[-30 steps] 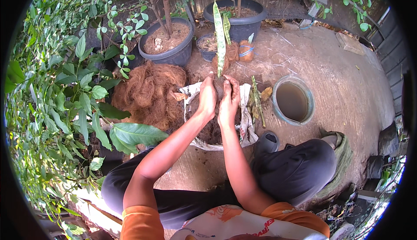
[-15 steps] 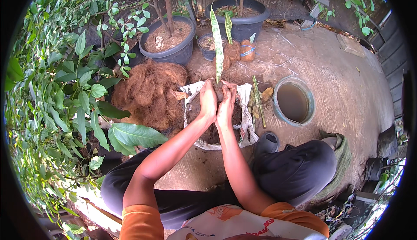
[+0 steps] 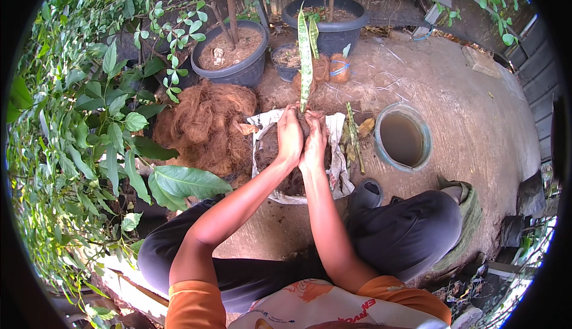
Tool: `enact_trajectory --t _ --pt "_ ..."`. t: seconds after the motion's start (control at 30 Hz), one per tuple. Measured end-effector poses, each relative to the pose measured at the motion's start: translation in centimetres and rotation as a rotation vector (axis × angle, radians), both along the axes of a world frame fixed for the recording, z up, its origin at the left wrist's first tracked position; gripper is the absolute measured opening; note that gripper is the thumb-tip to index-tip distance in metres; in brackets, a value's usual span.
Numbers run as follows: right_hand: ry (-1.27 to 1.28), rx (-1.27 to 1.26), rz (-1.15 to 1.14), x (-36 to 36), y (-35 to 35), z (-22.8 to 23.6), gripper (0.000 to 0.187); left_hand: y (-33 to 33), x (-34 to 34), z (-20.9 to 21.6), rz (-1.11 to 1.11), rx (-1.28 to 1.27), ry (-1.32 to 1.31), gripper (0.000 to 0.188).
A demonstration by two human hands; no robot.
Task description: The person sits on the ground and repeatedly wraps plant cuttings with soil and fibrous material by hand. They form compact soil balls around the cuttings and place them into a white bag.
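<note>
Both my hands meet over a white sack (image 3: pixel 340 171) of dark soil, its top rolled open. My left hand (image 3: pixel 290 133) and my right hand (image 3: pixel 314 138) are cupped around a clump of dark soil (image 3: pixel 304 125) at the foot of a snake plant leaf (image 3: pixel 305 61). The leaf is long, mottled green with pale edges, and stands nearly upright out of the clump. Fingers of both hands curl in against the soil, smeared with dirt. My palms hide most of the clump.
Brown coconut fibre (image 3: pixel 205 129) lies heaped left of the sack. To the right stand a bucket of murky water (image 3: pixel 377 142) and cut leaf pieces (image 3: pixel 355 138). Behind are fibre-wrapped plants (image 3: pixel 339 69) and black pots (image 3: pixel 235 78). Leafy branches (image 3: pixel 185 185) reach in from the left.
My hands and the snake plant leaf have shifted slightly to the right, and the leaf's tip sits a little lower and further right. Both hands still clasp the soil clump.
</note>
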State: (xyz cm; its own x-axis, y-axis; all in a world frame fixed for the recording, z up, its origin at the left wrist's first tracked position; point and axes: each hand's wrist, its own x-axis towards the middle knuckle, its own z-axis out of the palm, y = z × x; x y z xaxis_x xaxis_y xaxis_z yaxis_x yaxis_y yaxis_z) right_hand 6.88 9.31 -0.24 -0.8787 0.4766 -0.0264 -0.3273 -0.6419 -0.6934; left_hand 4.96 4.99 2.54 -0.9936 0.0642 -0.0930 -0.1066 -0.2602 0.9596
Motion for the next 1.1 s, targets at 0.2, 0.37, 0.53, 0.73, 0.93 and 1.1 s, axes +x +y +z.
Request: enact_trajectory --t 0.2,0.37,0.53,0.73,0.93,1.1 --pt "-0.051 -0.051 0.094 -0.2 0.5 0.2 0.024 -1.2 -1.4 1.0 -0.137 0.092 -0.220 0.040" --pt "0.051 0.202 0.042 -0.6 2.3 0.6 0.021 -1.5 -1.9 4.5 -0.339 0.205 -0.380 0.041" --pt "0.109 0.227 0.019 -0.4 1.3 1.7 0.026 -1.8 -1.9 4.3 -0.371 0.131 -0.334 0.044" --pt "0.126 0.299 0.063 -0.4 1.4 0.9 0.027 -1.5 -4.0 -0.5 -0.305 0.017 -0.377 0.048" --pt "-0.049 -0.459 0.184 0.0 2.6 2.1 0.032 -0.6 -2.5 2.6 -0.201 -0.477 0.017 0.058" --pt "0.089 -0.598 0.357 0.6 3.6 1.3 0.038 -3.4 -1.9 5.6 -0.428 -0.848 0.962 0.053"
